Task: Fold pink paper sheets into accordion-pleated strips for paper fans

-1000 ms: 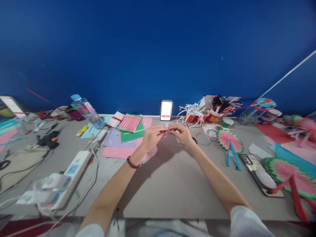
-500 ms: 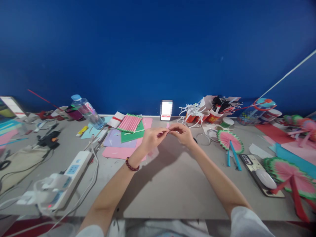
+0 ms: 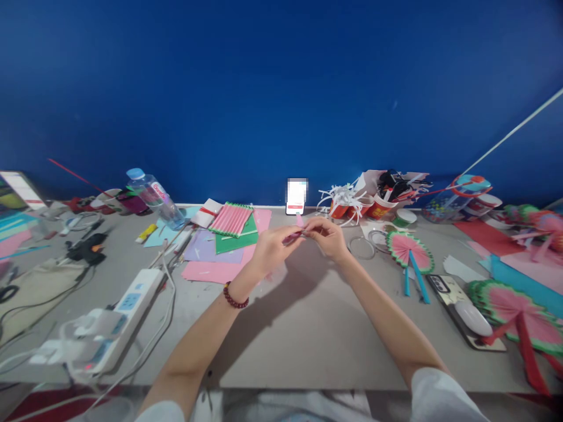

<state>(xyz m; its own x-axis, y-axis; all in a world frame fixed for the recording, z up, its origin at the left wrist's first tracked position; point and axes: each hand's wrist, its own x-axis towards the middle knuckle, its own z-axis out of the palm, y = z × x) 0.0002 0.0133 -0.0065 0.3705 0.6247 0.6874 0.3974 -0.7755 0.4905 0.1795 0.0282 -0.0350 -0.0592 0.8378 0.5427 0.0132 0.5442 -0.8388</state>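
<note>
My left hand point(image 3: 273, 249), with a dark red bead bracelet on the wrist, is raised over the middle of the table. Its fingers pinch a thin strip of pink paper point(image 3: 299, 220) whose end sticks up past the fingertips. Against it, my right hand point(image 3: 328, 239) is closed too, thumb and forefinger pressed on the same strip. The fingers hide most of the strip. Left of my hands, a pleated pink paper piece with green edges point(image 3: 232, 219) lies on green paper point(image 3: 246, 237). To the right lies a round watermelon-coloured paper fan point(image 3: 410, 252) with blue handles.
A lit phone point(image 3: 295, 199) leans against the blue wall ahead. On the left are a power strip point(image 3: 132, 310), a tilted water bottle point(image 3: 158, 199) and a glue gun point(image 3: 90, 249). Cups of paper strips point(image 3: 341, 208), a mouse point(image 3: 474, 318) and a second fan point(image 3: 523, 322) are on the right.
My left fingers have shifted slightly, and more of the pink strip shows between and above my fingertips. Both hands stay at nearly the same place.
</note>
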